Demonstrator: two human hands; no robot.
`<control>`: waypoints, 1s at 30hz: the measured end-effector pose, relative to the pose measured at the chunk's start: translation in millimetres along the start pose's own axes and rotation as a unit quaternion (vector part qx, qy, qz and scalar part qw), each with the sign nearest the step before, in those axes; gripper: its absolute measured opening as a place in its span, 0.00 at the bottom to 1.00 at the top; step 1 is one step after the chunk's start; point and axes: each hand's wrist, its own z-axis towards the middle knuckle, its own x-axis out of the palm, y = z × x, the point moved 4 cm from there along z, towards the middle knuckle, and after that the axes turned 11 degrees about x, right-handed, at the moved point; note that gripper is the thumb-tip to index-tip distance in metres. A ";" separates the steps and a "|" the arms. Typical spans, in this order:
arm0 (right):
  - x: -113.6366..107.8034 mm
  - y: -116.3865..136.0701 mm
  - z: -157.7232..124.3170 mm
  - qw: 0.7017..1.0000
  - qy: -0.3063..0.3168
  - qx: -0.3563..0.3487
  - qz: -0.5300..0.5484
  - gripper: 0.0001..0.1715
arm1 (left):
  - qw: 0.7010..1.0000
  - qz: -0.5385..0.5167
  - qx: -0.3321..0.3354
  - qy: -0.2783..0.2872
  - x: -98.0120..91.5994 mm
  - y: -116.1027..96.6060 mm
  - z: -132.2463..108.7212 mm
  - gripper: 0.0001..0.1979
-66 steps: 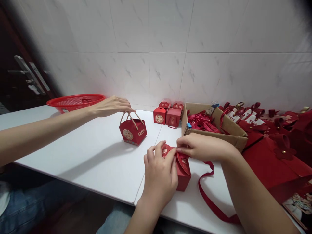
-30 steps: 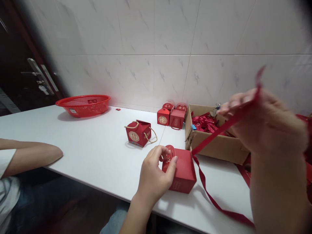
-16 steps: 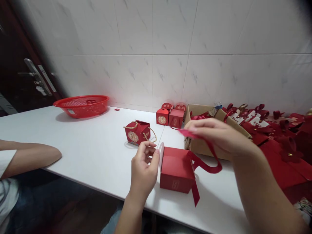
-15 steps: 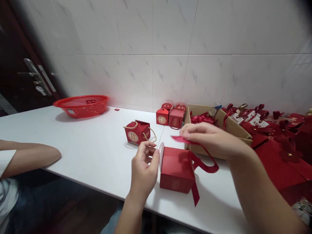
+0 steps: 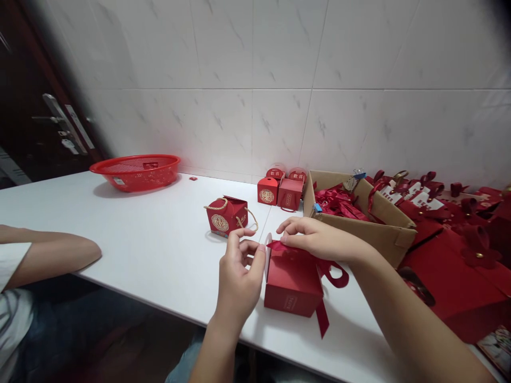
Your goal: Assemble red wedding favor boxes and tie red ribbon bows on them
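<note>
A red gift box [image 5: 293,290] sits on the table in front of me, with a pale upright flap on its left side. My left hand [image 5: 241,271] pinches that flap between thumb and fingers. Above the box top, my right hand [image 5: 305,234] is closed on the end of a red ribbon [image 5: 338,277]. The ribbon loops out at the box's right side, and its other tail hangs down onto the table by the near right corner. Just beyond my left hand stands a small red box with gold rope handles [image 5: 227,217].
Several small red boxes [image 5: 290,192] stand by the wall. A cardboard box [image 5: 367,231] of red ribbons is at the right, beside a pile of red gift bags [image 5: 459,266]. A red plastic basket [image 5: 138,175] is far left, and another person's arm [image 5: 51,252] rests at the table edge.
My right hand has moved left and down with the ribbon end, bringing it over the box top to the flap. The ribbon's loop at the right has become smaller. My left hand stays at the flap.
</note>
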 end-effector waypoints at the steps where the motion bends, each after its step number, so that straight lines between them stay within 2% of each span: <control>1: 0.8 0.5 0.3 1.000 0.002 0.000 0.000 0.15 | 1.000 0.000 0.002 0.000 0.0 -0.3 -0.3 0.11; 12: -2.3 6.2 -8.0 1.000 -0.009 -0.011 0.014 0.14 | 1.000 0.006 0.016 0.009 1.6 -1.9 -1.3 0.09; 21: -2.0 0.9 -2.1 0.998 -0.019 0.024 0.046 0.14 | 1.000 0.016 0.013 0.009 1.1 -2.6 -1.1 0.10; 30: 3.3 8.5 -6.4 0.997 0.038 -0.005 0.061 0.14 | 1.000 0.007 0.010 0.002 0.5 -1.9 -1.5 0.11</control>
